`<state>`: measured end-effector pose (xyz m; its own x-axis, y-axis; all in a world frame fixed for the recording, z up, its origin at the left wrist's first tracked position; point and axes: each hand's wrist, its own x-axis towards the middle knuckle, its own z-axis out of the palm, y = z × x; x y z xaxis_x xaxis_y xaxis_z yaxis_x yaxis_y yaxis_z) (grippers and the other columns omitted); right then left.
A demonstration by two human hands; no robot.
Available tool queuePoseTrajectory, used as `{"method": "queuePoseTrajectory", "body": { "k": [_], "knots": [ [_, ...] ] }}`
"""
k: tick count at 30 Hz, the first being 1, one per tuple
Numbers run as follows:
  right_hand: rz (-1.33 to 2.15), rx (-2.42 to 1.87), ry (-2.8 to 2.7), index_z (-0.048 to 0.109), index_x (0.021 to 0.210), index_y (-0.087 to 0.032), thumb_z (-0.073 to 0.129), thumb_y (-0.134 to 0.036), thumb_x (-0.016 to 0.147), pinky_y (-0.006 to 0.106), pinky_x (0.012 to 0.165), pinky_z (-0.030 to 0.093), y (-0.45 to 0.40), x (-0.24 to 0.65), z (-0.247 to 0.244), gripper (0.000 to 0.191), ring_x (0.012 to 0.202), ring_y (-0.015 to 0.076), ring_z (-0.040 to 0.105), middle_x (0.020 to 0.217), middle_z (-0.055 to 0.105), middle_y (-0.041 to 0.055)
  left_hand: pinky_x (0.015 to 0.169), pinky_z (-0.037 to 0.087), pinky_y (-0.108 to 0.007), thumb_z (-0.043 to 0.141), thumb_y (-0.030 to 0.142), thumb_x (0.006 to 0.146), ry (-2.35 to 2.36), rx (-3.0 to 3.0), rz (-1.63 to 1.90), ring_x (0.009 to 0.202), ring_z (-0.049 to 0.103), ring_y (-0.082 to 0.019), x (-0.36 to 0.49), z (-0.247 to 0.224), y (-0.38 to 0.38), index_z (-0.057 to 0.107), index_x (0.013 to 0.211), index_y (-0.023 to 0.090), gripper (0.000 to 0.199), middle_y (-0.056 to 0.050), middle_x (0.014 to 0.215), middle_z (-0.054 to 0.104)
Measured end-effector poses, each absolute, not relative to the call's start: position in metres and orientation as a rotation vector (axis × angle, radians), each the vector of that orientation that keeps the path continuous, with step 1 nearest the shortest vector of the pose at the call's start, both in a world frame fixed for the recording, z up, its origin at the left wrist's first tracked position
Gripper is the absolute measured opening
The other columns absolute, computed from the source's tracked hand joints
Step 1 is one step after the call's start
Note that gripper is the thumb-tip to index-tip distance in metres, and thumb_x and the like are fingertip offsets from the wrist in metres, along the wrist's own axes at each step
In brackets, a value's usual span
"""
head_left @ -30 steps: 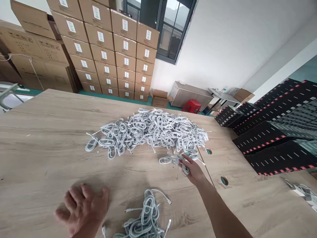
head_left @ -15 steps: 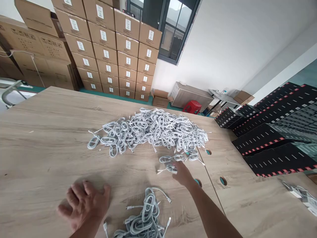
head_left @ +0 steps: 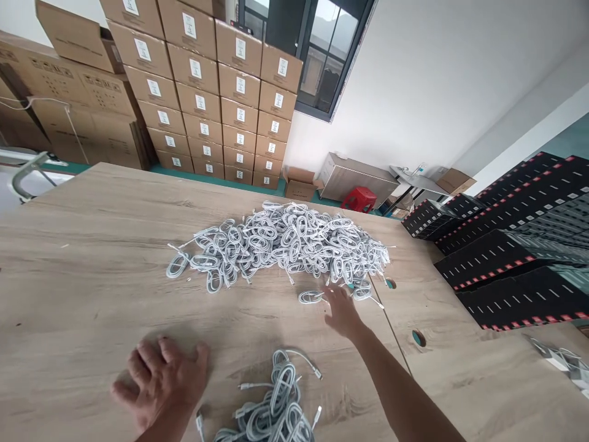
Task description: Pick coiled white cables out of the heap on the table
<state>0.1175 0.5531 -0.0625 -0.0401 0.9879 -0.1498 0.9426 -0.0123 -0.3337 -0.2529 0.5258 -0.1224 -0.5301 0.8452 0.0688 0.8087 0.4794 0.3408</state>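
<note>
Left hand (head_left: 162, 382) is lying loosely spread, empty. Right hand (head_left: 341, 313) is hiding its grip; cannot tell. Coil (head_left: 310, 297) is lying just left, cable heap (head_left: 299, 239) beyond, bunch (head_left: 278, 411) between hands.

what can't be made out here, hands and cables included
Head view: what the bare right hand holds, if anything; its own back hides this.
Head view: lower end of the tangled pale-grey cable heap, cut off by the bottom edge.
Head view: print on the white rectangular labels of brown cardboard boxes; too small.
</note>
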Motion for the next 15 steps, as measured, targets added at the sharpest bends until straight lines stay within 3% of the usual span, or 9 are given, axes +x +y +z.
{"method": "queuePoseTrajectory", "body": {
  "k": [3, 7, 9, 13, 15],
  "knots": [
    [0.289, -2.161, -2.25, 0.055, 0.145, -0.023, 0.063, -0.009, 0.082, 0.044, 0.108, 0.042, 0.597, 0.117, -0.068, 0.065, 0.136, 0.0332, 0.049, 0.144, 0.058, 0.0141, 0.121, 0.017, -0.068, 0.019, 0.061, 0.091, 2.699, 1.509, 0.58, 0.152, 0.021, -0.039, -0.252, -0.122, 0.525, 0.044, 0.148, 0.001, 0.087, -0.03, 0.158, 0.036],
    [0.398, -1.974, -2.467, 0.069, 0.123, -0.023, 0.069, -0.011, 0.078, 0.036, 0.094, 0.048, 0.596, 0.096, -0.069, 0.047, 0.12, 0.0304, 0.058, 0.123, 0.067, 0.0105, 0.12, 0.016, -0.068, 0.016, 0.062, 0.089, 2.702, 1.522, 0.605, 0.151, 0.022, -0.04, -0.252, -0.123, 0.524, 0.044, 0.148, 0.0, 0.09, -0.032, 0.156, 0.038],
    [0.678, -1.915, -2.478, 0.072, 0.115, -0.023, 0.075, -0.013, 0.073, 0.034, 0.087, 0.049, 0.57, 0.08, -0.065, 0.044, 0.11, 0.0287, 0.062, 0.117, 0.069, 0.0091, 0.12, 0.015, -0.068, 0.015, 0.062, 0.089, 2.711, 1.514, 0.6, 0.152, 0.022, -0.04, -0.252, -0.124, 0.524, 0.044, 0.149, 0.0, 0.09, -0.031, 0.156, 0.038],
    [1.679, -1.514, -2.291, 0.071, 0.12, -0.029, 0.08, -0.025, 0.07, 0.029, 0.081, 0.052, 0.528, 0.077, -0.052, 0.05, 0.097, 0.0214, 0.068, 0.112, 0.073, 0.0015, 0.121, 0.015, -0.066, 0.013, 0.062, 0.09, 2.706, 1.512, 0.585, 0.152, 0.021, -0.039, -0.251, -0.122, 0.523, 0.045, 0.148, 0.0, 0.09, -0.031, 0.157, 0.037],
    [1.593, -1.532, -2.113, 0.072, 0.118, -0.026, 0.076, -0.031, 0.076, 0.032, 0.086, 0.053, 0.531, 0.1, -0.046, 0.043, 0.1, 0.0224, 0.068, 0.112, 0.073, 0.0029, 0.122, 0.014, -0.066, 0.014, 0.062, 0.09, 2.7, 1.506, 0.578, 0.153, 0.02, -0.039, -0.25, -0.12, 0.523, 0.044, 0.149, 0.001, 0.09, -0.03, 0.159, 0.036]
  ]
}}
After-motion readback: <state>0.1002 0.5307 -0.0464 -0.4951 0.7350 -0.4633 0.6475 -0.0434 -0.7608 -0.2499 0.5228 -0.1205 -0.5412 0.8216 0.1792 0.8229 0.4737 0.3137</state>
